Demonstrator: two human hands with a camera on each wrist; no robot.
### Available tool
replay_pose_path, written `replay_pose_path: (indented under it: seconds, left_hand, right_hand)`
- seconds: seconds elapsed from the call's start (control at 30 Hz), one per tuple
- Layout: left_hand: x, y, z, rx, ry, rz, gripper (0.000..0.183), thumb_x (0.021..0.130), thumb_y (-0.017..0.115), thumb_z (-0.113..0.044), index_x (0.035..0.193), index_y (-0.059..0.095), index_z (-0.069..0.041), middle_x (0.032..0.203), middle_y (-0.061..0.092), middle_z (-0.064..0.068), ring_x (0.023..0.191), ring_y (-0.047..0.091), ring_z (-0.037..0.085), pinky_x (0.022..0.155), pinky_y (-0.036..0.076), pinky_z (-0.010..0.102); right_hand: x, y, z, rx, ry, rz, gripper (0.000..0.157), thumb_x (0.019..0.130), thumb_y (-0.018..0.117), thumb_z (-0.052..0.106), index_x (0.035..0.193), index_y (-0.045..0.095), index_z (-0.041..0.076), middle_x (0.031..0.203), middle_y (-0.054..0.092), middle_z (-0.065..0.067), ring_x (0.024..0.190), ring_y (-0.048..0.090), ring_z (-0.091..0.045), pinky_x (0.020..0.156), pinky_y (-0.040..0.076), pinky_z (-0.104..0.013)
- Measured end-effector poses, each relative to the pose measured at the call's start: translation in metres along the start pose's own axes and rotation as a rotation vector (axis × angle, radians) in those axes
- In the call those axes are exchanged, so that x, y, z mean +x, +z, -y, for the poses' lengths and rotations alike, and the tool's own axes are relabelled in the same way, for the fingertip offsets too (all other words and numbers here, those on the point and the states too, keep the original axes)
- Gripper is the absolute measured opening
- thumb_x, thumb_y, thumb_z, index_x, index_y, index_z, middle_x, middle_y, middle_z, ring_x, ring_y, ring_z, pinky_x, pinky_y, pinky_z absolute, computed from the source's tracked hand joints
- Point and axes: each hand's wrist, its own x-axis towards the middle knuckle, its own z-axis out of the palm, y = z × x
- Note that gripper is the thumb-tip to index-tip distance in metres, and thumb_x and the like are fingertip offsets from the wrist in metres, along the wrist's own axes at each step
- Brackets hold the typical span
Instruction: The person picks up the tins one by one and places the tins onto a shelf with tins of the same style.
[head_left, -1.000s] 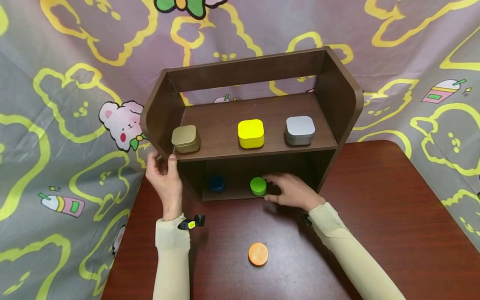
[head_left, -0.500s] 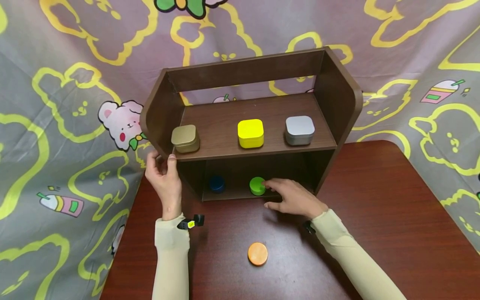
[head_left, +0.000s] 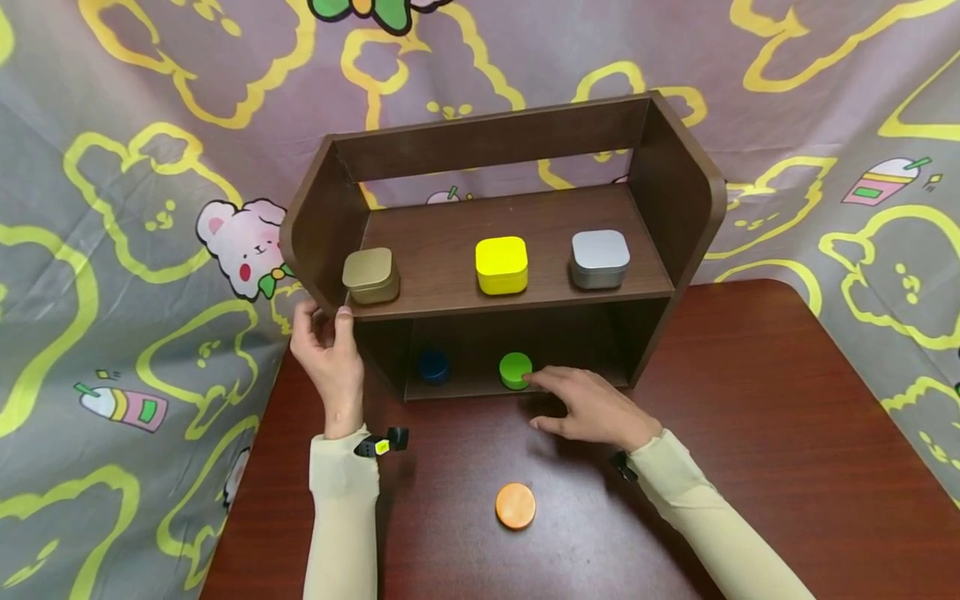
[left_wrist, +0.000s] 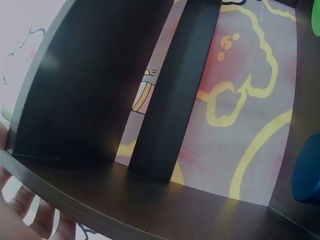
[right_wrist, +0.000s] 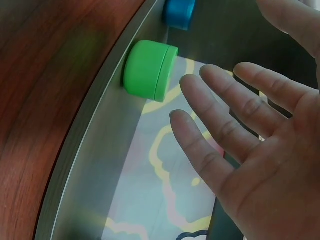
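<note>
My left hand [head_left: 330, 358] grips the left side panel of a dark brown two-tier shelf [head_left: 510, 308], thumb at the front edge. In the left wrist view, its fingers [left_wrist: 42, 217] wrap behind that panel. A round green tin [head_left: 515, 371] stands on the lower tier near the front. My right hand [head_left: 596, 406] is beside it with fingers spread, palm showing in the right wrist view. Its fingertips overlap the tin's right edge in the head view, but show apart from it in the right wrist view. A round blue tin [head_left: 434, 367] stands farther left on the same tier.
On the upper tier stand a gold tin [head_left: 372, 276], a yellow tin [head_left: 502, 266] and a silver tin [head_left: 600, 260], all square with rounded corners. A round orange tin [head_left: 516, 506] lies on the reddish-brown table [head_left: 787, 433] before the shelf. Patterned cloth hangs behind.
My right hand has drawn back slightly toward the table's front, its thumb moving away from the green tin. The green tin stands where it was. My left hand keeps its hold on the shelf.
</note>
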Motion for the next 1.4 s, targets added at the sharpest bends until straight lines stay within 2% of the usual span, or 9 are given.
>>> replay_pose_path:
  seconds: [0.17,0.4,0.63,0.87,1.17,1.4]
  left_hand:
    - [0.000,-0.001,0.000,0.004,0.005,0.011,0.015,0.092,0.065,-0.003,0.106,0.070,-0.006,0.099,0.068,-0.010,0.094,0.064,0.014,0.082,0.052,0.024]
    - [0.000,-0.001,-0.002,0.009,-0.007,0.009,0.020,0.092,0.066,-0.003,0.109,0.067,0.007,0.099,0.068,-0.008,0.094,0.064,0.014,0.082,0.052,0.024]
    - [0.000,-0.002,0.001,0.006,-0.015,0.011,0.017,0.092,0.066,-0.004,0.108,0.069,0.000,0.100,0.068,-0.009,0.095,0.064,0.014,0.083,0.052,0.025]
    - [0.000,-0.002,0.000,0.010,-0.021,0.014,0.019,0.092,0.066,-0.004,0.109,0.068,0.004,0.098,0.066,-0.007,0.093,0.063,0.014,0.082,0.051,0.025]
    - [0.000,-0.001,0.001,-0.001,-0.009,0.005,0.016,0.091,0.066,-0.002,0.106,0.070,-0.004,0.096,0.066,-0.007,0.092,0.064,0.013,0.081,0.052,0.022]
    - [0.001,0.000,0.000,-0.010,-0.007,-0.007,0.015,0.090,0.066,0.000,0.104,0.070,-0.001,0.094,0.066,-0.008,0.090,0.064,0.012,0.079,0.052,0.022]
  right_hand:
    - [-0.002,0.000,0.003,-0.013,-0.018,-0.004,0.058,0.089,0.081,0.037,0.138,0.065,0.010,0.129,0.071,-0.005,0.112,0.070,-0.021,0.099,0.056,-0.045]
    - [-0.007,0.004,0.007,-0.008,-0.023,0.005,0.060,0.089,0.081,0.036,0.140,0.064,0.010,0.131,0.071,-0.006,0.114,0.070,-0.020,0.100,0.056,-0.044]
    - [-0.013,0.006,0.012,-0.012,-0.044,0.003,0.061,0.089,0.080,0.038,0.142,0.063,0.014,0.133,0.070,-0.002,0.116,0.069,-0.018,0.100,0.057,-0.043]
    - [-0.017,0.007,0.015,0.010,-0.033,0.014,0.061,0.090,0.080,0.038,0.142,0.063,0.013,0.134,0.069,-0.001,0.118,0.069,-0.018,0.101,0.056,-0.043]
    - [-0.019,0.010,0.022,0.015,-0.047,0.018,0.061,0.088,0.081,0.039,0.140,0.065,0.012,0.137,0.069,-0.002,0.122,0.068,-0.021,0.103,0.055,-0.044]
    - [-0.021,0.014,0.026,0.014,-0.054,0.049,0.059,0.088,0.081,0.040,0.138,0.065,0.014,0.133,0.070,0.000,0.120,0.068,-0.017,0.103,0.055,-0.042]
